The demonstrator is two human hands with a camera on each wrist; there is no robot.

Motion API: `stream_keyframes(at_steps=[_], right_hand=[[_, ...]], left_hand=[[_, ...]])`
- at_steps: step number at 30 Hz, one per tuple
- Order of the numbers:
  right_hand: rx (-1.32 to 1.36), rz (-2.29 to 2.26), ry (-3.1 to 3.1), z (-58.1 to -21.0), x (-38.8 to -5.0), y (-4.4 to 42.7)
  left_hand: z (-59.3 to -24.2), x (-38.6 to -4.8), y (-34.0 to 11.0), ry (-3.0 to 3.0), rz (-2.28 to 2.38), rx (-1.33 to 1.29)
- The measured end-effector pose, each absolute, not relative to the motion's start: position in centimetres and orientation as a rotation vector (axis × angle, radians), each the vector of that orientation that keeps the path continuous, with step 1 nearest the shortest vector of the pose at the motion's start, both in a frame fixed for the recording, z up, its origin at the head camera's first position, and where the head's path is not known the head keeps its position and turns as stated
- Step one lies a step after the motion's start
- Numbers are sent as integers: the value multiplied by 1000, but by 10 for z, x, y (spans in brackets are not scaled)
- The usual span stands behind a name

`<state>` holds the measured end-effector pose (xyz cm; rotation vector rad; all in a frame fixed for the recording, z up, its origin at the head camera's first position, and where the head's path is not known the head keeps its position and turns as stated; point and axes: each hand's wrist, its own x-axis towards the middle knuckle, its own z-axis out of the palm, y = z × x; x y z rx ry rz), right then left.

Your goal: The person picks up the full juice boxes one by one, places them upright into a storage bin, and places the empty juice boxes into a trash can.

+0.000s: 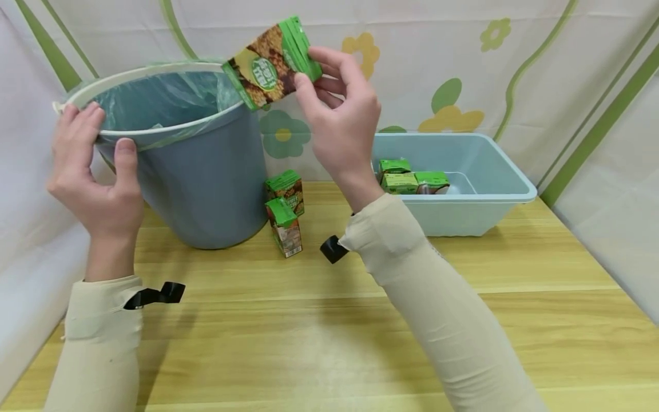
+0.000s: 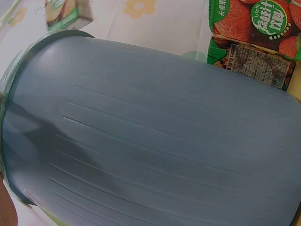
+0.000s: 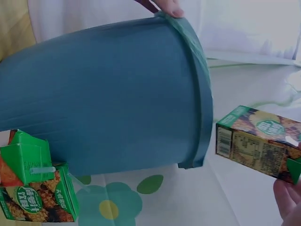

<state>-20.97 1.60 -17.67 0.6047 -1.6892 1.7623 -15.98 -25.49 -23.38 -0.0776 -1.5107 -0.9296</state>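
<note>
My left hand (image 1: 98,171) holds the rim of a blue-grey trash bin (image 1: 206,177), fingers over the edge and thumb outside. A thin green bag (image 1: 170,97) lines the bin and folds over its rim. Up by the bin's right edge, my right hand (image 1: 342,106) pinches a green and brown juice box (image 1: 265,66) by one end, tilted; the right wrist view shows this box (image 3: 256,141) apart from the rim. Two more juice boxes stand on the table against or close to the bin's right side, a nearer one (image 1: 285,229) and one behind (image 1: 290,191).
To the right is a light blue plastic tub (image 1: 453,214) with several green-topped juice boxes (image 1: 401,183) inside, partly hidden by my right arm. A wooden table (image 1: 309,343) lies beneath everything. Flower-patterned white cloth (image 1: 437,46) hangs behind.
</note>
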Motion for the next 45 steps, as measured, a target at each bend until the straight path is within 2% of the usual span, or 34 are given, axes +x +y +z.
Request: stream_keyframes(at_steps=[21, 28, 36, 45], right_hand=[[770, 1282, -2086, -165, -225, -56], [781, 1203, -2308, -167, -227, -66], [976, 900, -2385, -165, -234, -73], [979, 763, -2474, -158, -236, -76]], left_hand=[[-236, -161, -257, -1511, -908, -59], [-238, -161, -255, -1508, -918, -61], [-237, -161, -258, -1519, -909, -60], [-237, -162, -260, -1522, -902, -59]])
